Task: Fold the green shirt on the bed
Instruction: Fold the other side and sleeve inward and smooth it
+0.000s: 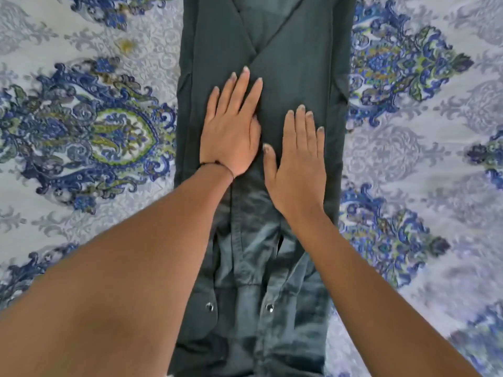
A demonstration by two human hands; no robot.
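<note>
The dark green shirt [304, 63] lies on the bed as a long narrow strip running from the top of the view down to the bottom. Both its sides are folded inward and the sleeves cross in a V near the top. Two metal snap buttons show on the cuffs near the bottom. My left hand [231, 126] lies flat on the middle of the shirt, fingers straight and spread. My right hand [296, 164] presses flat beside it, slightly lower, fingers together. A thin dark band circles my left wrist.
The bed cover [89, 131] is pale grey with blue and green paisley patterns and spreads on both sides of the shirt. A small yellowish stain [126, 44] sits on the cover at the upper left.
</note>
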